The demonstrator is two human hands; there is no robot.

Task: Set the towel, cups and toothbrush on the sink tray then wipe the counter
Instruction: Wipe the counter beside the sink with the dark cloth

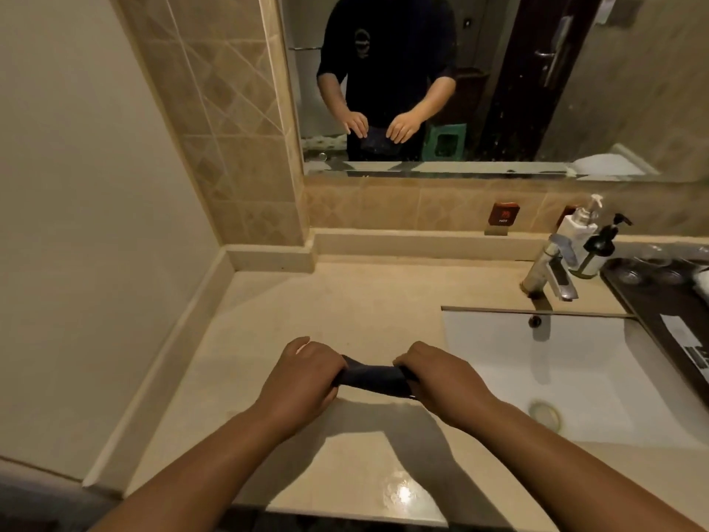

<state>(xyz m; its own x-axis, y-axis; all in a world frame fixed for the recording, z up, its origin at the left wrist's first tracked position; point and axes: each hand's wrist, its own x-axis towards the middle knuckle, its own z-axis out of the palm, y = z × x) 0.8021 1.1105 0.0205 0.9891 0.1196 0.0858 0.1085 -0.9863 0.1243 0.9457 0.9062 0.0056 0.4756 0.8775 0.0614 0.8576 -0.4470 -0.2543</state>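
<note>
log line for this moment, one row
phase: wipe prep | hands: left hand and right hand grip dark cloth | over counter | tray right of sink

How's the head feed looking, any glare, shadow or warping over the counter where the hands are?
Head view: warm, dim light; a bright glare spot on the counter near its front edge; the arms cast dark shadows under the left hand and right hand gripping the dark cloth; wide-angle bending curves the wall edges; the tray at right is cropped.

Dark cloth (371,378) between left hand (303,382) and right hand (441,378); beige counter (345,301) beneath
</note>
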